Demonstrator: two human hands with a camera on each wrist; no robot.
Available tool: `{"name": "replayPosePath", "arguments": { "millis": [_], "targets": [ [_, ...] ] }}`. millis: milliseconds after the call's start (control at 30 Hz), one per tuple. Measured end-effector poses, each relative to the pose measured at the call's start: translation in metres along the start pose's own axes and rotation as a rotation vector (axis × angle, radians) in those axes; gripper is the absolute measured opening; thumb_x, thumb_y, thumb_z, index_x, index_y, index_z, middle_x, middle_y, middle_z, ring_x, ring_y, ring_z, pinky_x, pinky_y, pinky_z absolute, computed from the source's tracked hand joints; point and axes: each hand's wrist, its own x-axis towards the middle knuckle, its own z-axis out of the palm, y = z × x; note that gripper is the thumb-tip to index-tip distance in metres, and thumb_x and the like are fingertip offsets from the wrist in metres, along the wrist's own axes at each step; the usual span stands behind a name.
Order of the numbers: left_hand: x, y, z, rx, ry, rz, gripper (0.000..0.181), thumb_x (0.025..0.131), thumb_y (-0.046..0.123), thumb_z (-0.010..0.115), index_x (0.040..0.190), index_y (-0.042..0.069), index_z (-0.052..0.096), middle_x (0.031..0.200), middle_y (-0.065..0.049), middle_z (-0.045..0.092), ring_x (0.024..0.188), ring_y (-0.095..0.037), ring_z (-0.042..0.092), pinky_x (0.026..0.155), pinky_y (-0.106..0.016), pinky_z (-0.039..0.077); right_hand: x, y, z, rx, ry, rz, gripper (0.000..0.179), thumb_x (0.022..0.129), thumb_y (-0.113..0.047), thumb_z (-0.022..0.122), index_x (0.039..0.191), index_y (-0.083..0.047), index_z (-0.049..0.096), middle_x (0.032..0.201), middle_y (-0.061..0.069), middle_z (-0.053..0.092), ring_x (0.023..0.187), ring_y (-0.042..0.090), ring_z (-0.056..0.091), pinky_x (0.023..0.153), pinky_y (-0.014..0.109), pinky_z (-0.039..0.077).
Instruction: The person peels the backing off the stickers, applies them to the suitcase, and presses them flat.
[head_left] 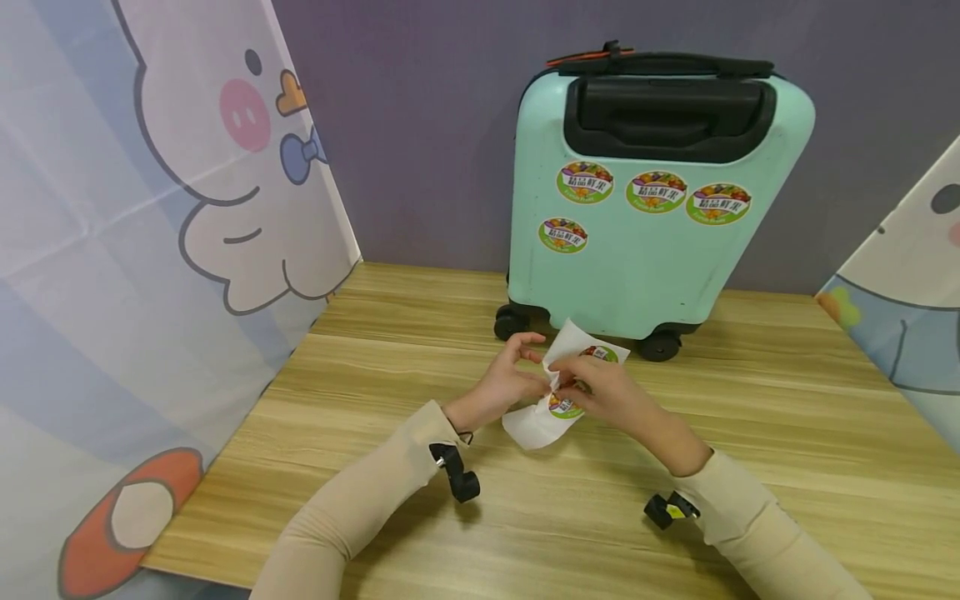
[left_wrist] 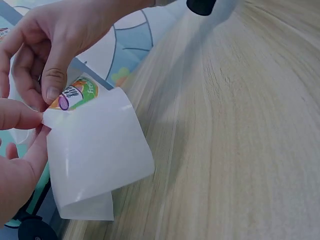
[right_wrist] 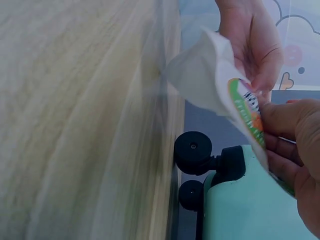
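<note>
Two beige sleeves (head_left: 360, 508) reach in from five and seven o'clock, cut off below, over the pale wood-grain table (head_left: 247, 500). Leftmost, the person's left hand (head_left: 497, 389) pinches a creased white paper sheet (head_left: 536, 427); I count two oval fruit stickers (head_left: 564, 407) on it, partly covered by fingers. On its right, the right hand (head_left: 618, 396) grips it, thumb against fingers. Near them at one o'clock stands one mint-green hard-shell suitcase (head_left: 607, 283), four matching stickers (head_left: 656, 192) on its face, two black wheels (head_left: 660, 346) visible beneath.
</note>
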Motion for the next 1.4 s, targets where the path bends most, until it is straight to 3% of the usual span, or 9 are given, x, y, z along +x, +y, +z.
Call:
{"name": "replayPosePath", "arguments": {
  "millis": [233,367,533,667,867,1000,1233,1400],
  "targets": [
    [0.004,-0.001,-0.002,-0.059,0.029,-0.044,0.066,0.085,-0.016,0.062,0.143,0.003,0.036,0.119,-0.016,0.044,0.09,-0.02,0.054,0.075,-0.028,0.054,-0.002,0.003,0.001,-0.072,0.058,-0.062,0.05,0.059,0.008,0.088,0.103,0.0,0.065,0.087,0.007,0.068,0.072,0.019,0.064,0.059,0.031,0.052],
    [0.004,0.002,-0.001,-0.084,0.018,-0.069,0.07,0.087,-0.012,0.063,0.147,0.003,0.03,0.127,-0.021,0.047,0.094,-0.023,0.059,0.079,-0.031,0.054,-0.001,0.003,0.0,-0.034,0.067,-0.092,0.052,0.057,0.013,0.087,0.103,0.0,0.064,0.089,0.007,0.067,0.075,0.02,0.064,0.062,0.031,0.052],
    [0.004,0.003,0.001,-0.035,0.023,-0.048,0.078,0.085,-0.013,0.067,0.149,0.0,0.026,0.113,-0.023,0.063,0.089,-0.021,0.066,0.078,-0.03,0.054,0.001,0.003,0.0,-0.014,0.063,-0.097,0.055,0.057,0.014,0.087,0.105,0.0,0.063,0.088,0.007,0.067,0.076,0.021,0.065,0.063,0.032,0.052],
    [0.003,0.004,0.002,0.018,0.034,-0.022,0.081,0.084,-0.016,0.065,0.152,-0.001,0.022,0.103,-0.025,0.069,0.085,-0.018,0.066,0.075,-0.027,0.053,0.0,0.003,0.001,-0.032,0.057,-0.082,0.057,0.056,0.011,0.089,0.107,0.002,0.064,0.089,0.008,0.067,0.077,0.022,0.065,0.063,0.032,0.052],
    [0.001,0.008,0.0,0.052,-0.018,-0.061,0.08,0.088,-0.016,0.059,0.153,0.004,0.018,0.11,-0.031,0.067,0.087,-0.019,0.066,0.076,-0.028,0.053,-0.001,0.003,0.002,-0.043,0.05,-0.045,0.059,0.055,0.007,0.091,0.108,0.005,0.065,0.096,0.013,0.068,0.082,0.025,0.065,0.068,0.034,0.054],
    [0.001,0.011,-0.002,0.061,-0.023,-0.098,0.081,0.089,-0.014,0.059,0.155,0.008,0.017,0.111,-0.031,0.067,0.089,-0.022,0.067,0.076,-0.028,0.053,-0.003,0.004,0.001,-0.009,0.02,0.019,0.058,0.057,0.008,0.091,0.109,0.006,0.066,0.103,0.015,0.069,0.087,0.027,0.068,0.071,0.036,0.057],
    [0.001,0.014,-0.007,0.088,-0.035,-0.098,0.084,0.09,-0.013,0.057,0.157,0.008,0.012,0.117,-0.031,0.065,0.092,-0.021,0.066,0.077,-0.028,0.052,-0.008,0.005,0.002,0.059,0.005,0.142,0.051,0.065,0.011,0.086,0.111,0.003,0.066,0.105,0.013,0.07,0.089,0.027,0.07,0.074,0.039,0.058],
    [0.001,0.014,-0.008,0.114,-0.048,-0.116,0.083,0.091,-0.01,0.058,0.158,0.01,0.012,0.118,-0.028,0.066,0.083,-0.015,0.062,0.07,-0.025,0.048,-0.007,0.005,0.004,0.034,0.039,0.127,0.05,0.065,0.014,0.085,0.109,0.003,0.065,0.099,0.012,0.071,0.083,0.026,0.071,0.07,0.037,0.058]
  ]
}}
